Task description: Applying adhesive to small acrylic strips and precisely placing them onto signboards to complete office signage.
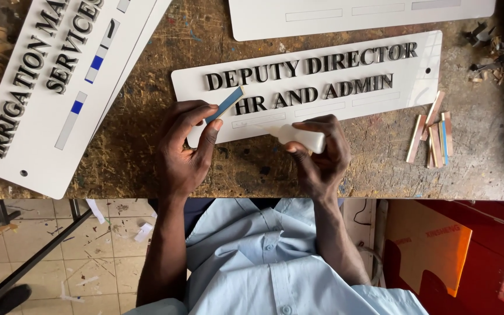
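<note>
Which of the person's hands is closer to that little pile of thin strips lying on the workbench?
Right. The right hand, holding a small white bottle, is just left of the pile of strips; the left hand is farther away, pinching a blue strip.

Both forearms reach forward; left hand [185,149] pinches with fingertips, right hand [322,151] curls closed.

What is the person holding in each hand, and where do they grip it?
The left hand pinches a small blue strip by its lower end. The right hand wraps around the body of a small white squeeze bottle, nozzle toward the white sign plate.

left hand [185,149] pinching blue strip [225,104], right hand [321,153] (glue bottle [300,137])
</note>
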